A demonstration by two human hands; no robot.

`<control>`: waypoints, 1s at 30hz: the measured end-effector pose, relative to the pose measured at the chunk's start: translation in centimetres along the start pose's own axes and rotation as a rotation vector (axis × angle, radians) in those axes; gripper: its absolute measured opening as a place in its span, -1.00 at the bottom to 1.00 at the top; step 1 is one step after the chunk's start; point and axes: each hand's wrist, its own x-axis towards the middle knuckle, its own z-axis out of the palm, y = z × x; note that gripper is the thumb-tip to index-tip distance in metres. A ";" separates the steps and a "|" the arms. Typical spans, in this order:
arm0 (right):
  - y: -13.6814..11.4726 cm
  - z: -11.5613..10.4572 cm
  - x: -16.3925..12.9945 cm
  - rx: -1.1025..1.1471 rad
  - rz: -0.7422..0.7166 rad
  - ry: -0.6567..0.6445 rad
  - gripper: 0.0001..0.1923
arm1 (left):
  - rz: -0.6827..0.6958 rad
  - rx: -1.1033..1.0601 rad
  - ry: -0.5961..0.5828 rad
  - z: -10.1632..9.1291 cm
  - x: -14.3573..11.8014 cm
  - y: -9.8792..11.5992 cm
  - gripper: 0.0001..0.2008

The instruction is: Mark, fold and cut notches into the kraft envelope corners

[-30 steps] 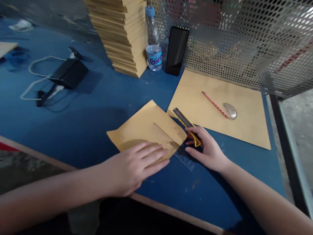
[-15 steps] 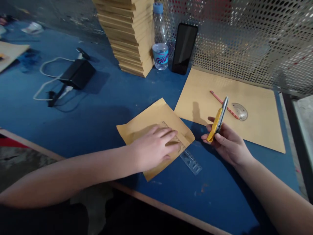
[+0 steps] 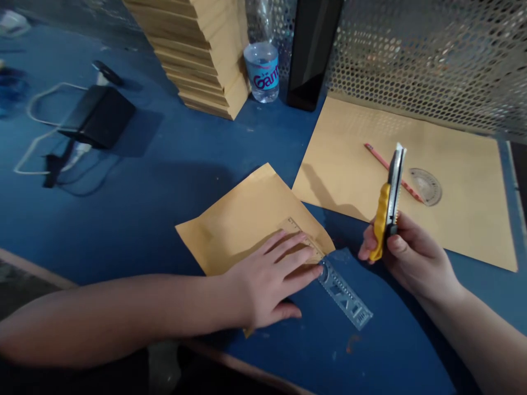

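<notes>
My left hand [image 3: 269,277] lies flat, fingers spread, on a small brown paper sheet [image 3: 242,219] and presses a clear plastic ruler [image 3: 343,293] against its right edge. The ruler's lower end sticks out onto the blue table [image 3: 164,181]. My right hand [image 3: 409,258] grips a yellow utility knife [image 3: 387,206] held upright above the table, just right of the sheet, tip pointing up.
A larger brown sheet [image 3: 349,159] at the right carries a red pencil [image 3: 389,167] and a clear protractor [image 3: 426,186]. Behind stand a stack of brown sheets [image 3: 197,55], a water bottle [image 3: 261,74] and a black phone [image 3: 310,55] against perforated metal. A black box with cables [image 3: 96,115] sits left.
My right hand picked the knife up off the table and raised it upright. My left hand slid right along the sheet onto the ruler.
</notes>
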 end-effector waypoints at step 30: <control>-0.7 3.2 0.4 -0.754 0.030 0.187 -0.61 | -0.035 -0.037 -0.080 -0.8 0.1 0.1 -0.32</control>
